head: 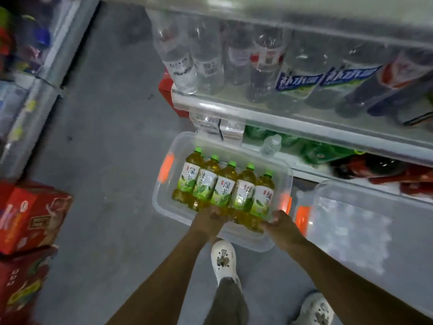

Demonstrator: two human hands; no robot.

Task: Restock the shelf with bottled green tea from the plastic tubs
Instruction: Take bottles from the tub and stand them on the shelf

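Nearest are two white perforated clogs on the grey floor. Above them, the left hand and the right hand reach into a clear plastic tub with orange latches that stands on the floor before the shelf. Both hands touch the bases of five green-capped bottles of green tea, which lie side by side in a row; how far the fingers curl round them I cannot tell. A second clear plastic tub stands just beside, on the right. Beyond, the white metal shelf carries clear water bottles. Red cardboard cartons stand at the left.
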